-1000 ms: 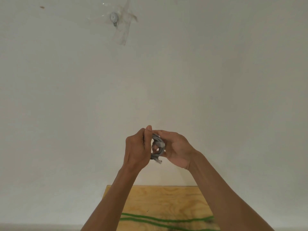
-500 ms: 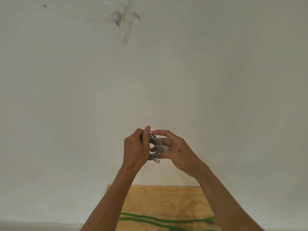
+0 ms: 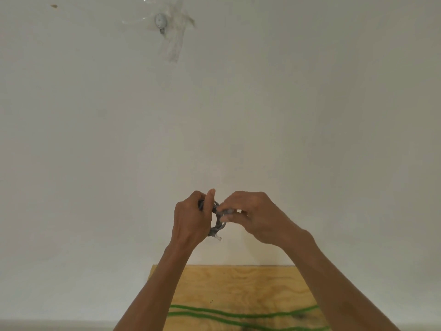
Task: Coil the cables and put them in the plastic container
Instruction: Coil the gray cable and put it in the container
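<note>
Nearest the camera, two strands of green cable (image 3: 241,317) are lying across a plywood board (image 3: 238,285) at the bottom of the view, uncoiled and untouched. Both forearms are rising from there to chest height in front of a plain white wall (image 3: 310,115).

The left hand (image 3: 191,218) is closing around a small grey cable coil (image 3: 218,223), thumb pressing along its top. The right hand (image 3: 250,216) is pinching the coil's near side with its fingertips, apparently tucking the loose end; a clear plug is hanging just below the left hand.

Judgement: the cable is light, thin and springy, liable to unwind if released. It is best held across all loops at once, clear of the fragile plug.

Farthest off, a small fitting under clear tape (image 3: 161,21) is sitting high on the wall. The plastic container is not in view.
</note>
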Action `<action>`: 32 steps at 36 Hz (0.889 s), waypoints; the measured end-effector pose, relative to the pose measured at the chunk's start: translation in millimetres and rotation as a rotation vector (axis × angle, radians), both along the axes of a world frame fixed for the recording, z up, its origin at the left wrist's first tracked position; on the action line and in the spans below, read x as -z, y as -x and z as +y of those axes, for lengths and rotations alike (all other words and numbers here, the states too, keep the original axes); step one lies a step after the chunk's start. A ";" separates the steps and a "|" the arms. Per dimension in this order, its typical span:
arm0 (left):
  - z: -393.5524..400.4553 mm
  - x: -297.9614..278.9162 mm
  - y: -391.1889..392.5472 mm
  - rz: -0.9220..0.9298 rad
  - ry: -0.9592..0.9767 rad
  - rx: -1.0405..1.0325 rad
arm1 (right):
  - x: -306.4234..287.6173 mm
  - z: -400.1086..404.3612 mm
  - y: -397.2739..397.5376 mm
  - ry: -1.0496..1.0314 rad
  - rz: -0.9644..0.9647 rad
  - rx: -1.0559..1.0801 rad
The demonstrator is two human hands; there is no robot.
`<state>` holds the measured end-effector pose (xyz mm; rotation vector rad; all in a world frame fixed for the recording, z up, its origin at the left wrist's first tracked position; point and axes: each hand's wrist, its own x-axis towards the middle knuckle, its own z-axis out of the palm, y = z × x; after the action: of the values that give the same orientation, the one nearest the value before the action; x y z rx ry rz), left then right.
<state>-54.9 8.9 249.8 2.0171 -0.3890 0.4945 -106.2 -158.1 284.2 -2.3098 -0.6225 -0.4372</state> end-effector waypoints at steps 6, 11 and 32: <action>9.3 3.6 -5.8 -0.106 -0.022 -0.043 | -10.7 6.1 -1.2 -0.522 0.036 -0.002; 3.1 -7.9 2.4 -0.006 0.030 0.081 | 8.2 2.7 -16.3 -0.942 0.132 0.115; 3.1 -18.9 1.5 0.190 0.128 -0.076 | 23.3 22.3 11.0 -0.552 -0.231 0.363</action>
<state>-56.4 11.9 268.8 1.9397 -0.1612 0.3614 -117.3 -135.8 261.0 -1.8450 -0.1461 -0.9294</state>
